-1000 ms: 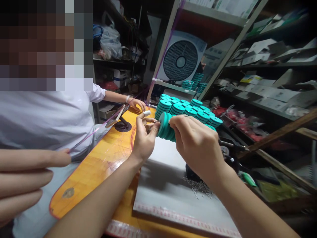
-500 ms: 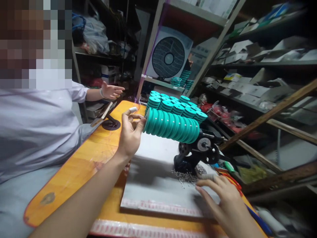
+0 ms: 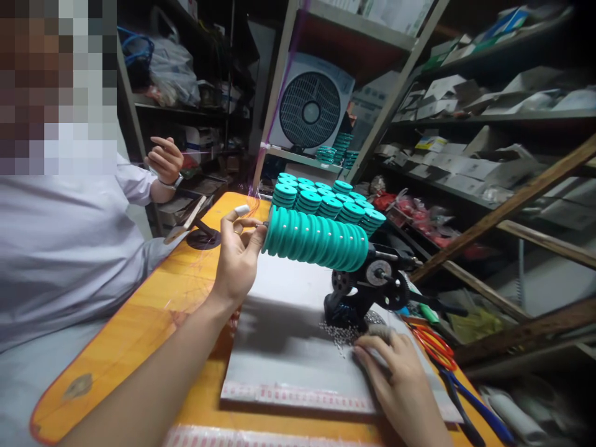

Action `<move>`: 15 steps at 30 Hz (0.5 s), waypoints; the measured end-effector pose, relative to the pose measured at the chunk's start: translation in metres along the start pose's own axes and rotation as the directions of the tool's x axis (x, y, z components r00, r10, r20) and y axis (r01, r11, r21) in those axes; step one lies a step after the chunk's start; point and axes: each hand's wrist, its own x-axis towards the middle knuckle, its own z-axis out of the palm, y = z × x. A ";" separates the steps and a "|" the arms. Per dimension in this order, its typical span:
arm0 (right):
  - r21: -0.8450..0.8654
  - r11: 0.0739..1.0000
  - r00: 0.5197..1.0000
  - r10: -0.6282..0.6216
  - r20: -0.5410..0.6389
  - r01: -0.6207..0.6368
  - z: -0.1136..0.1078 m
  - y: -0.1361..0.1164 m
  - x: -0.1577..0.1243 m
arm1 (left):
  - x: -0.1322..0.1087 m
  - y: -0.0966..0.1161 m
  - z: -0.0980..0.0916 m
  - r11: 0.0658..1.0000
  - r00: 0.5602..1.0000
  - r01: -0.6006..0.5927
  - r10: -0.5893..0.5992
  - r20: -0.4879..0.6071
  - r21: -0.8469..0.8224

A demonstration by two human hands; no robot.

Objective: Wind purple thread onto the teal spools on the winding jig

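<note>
A row of green spools (image 3: 316,239) sits side by side on a black hand-cranked winder (image 3: 367,279), with small silver dots along their rims. My left hand (image 3: 239,254) pinches the thin rod end (image 3: 264,225) sticking out of the row's left side; one of its fingertips is wrapped in white. Below the winder, small silver beads (image 3: 342,333) lie scattered on a white board (image 3: 274,366). My right hand (image 3: 398,369) rests at the beads' right edge, thumb and index fingertips close together. Whatever may be between them is hidden.
Several stacks of green spools (image 3: 310,200) stand behind the row. Orange-handled scissors (image 3: 433,347) and blue-handled pliers (image 3: 479,397) lie at right on the yellow table (image 3: 112,372). Across the table sits a person in a light shirt (image 3: 69,248). Behind are a box fan (image 3: 311,112) and shelves.
My right hand has moved left to the beads, and its fingers have drawn together. My left hand keeps its grip on the rod end. The other person's hand has drawn back and curled.
</note>
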 end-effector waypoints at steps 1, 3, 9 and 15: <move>0.035 0.999 0.998 -0.008 -0.066 0.010 -0.003 -0.005 0.005 | 0.000 0.000 0.000 1.000 1.000 0.003 -0.003 0.001 0.003; 0.143 0.989 0.984 -0.008 -0.181 0.035 -0.011 -0.020 0.021 | 0.000 -0.001 0.000 1.000 1.000 -0.002 0.002 0.001 0.002; 0.251 0.916 0.890 -0.191 -0.415 0.313 -0.035 -0.084 0.104 | -0.001 -0.003 -0.001 1.000 1.000 -0.008 0.008 0.008 0.006; -0.018 0.893 0.840 -0.430 -0.331 0.450 -0.030 -0.120 0.170 | -0.004 -0.001 -0.001 1.000 1.000 0.026 -0.026 0.010 0.004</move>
